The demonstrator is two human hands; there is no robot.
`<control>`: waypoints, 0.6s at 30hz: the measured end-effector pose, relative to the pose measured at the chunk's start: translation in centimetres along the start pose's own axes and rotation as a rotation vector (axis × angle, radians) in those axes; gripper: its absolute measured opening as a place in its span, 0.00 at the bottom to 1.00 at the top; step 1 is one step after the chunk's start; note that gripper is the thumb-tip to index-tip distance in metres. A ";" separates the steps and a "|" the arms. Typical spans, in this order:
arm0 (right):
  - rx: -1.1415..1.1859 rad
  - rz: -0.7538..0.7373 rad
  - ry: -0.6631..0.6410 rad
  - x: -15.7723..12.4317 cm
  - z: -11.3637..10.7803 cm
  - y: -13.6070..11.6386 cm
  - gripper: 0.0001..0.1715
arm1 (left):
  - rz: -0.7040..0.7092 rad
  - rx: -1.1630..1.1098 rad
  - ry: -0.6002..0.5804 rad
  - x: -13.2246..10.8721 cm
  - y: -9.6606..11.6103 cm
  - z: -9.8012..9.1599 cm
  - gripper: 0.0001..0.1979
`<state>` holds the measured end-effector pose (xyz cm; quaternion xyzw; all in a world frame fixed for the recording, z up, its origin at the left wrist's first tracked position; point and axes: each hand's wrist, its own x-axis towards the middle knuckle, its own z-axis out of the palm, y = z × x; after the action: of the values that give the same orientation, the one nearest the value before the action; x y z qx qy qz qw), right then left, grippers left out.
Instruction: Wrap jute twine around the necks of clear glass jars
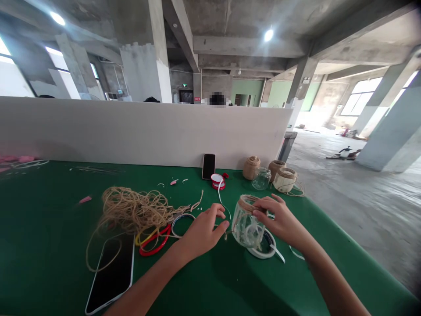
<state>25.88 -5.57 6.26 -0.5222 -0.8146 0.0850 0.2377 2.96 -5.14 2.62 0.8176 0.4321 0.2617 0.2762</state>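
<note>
My right hand (276, 217) grips a clear glass jar (245, 226) by its neck, thumb and fingers closed at the rim. Twine (247, 202) is wound round that neck. The jar leans a little, in front of a white roll of tape (261, 254) with a loose end. Left of the jar, my left hand (205, 230) hovers with thumb and bent forefinger apart, not touching the glass. A strand of twine passes near it, partly hidden by the hand. Beside my left wrist lie a tape ring (176, 227) and scissors with red and yellow handles (154, 246).
A tangled heap of twine (131, 208) lies left, with a large phone (112, 267) before it. Another phone (208, 166) leans on the white partition (148, 131) near a red-and-white ribbon spool (218, 181). Several jars, some twine-wrapped (251, 167), stand at the back right by the table's edge.
</note>
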 end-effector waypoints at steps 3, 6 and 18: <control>0.019 -0.014 -0.006 0.4 0.9 -0.5 0.12 | 0.033 0.077 0.074 0.2 -0.3 1.1 0.14; 0.024 -0.019 0.007 0.7 1.6 -0.7 0.11 | 0.128 0.196 0.145 0.5 -0.2 2.0 0.08; 0.043 0.005 -0.027 0.5 1.9 -0.3 0.13 | -0.159 -0.436 -0.286 0.3 -0.8 -2.3 0.13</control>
<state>24.55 -5.04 4.92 -0.5176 -0.8145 0.1102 0.2379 1.13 -3.98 3.78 0.7311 0.3848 0.2080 0.5236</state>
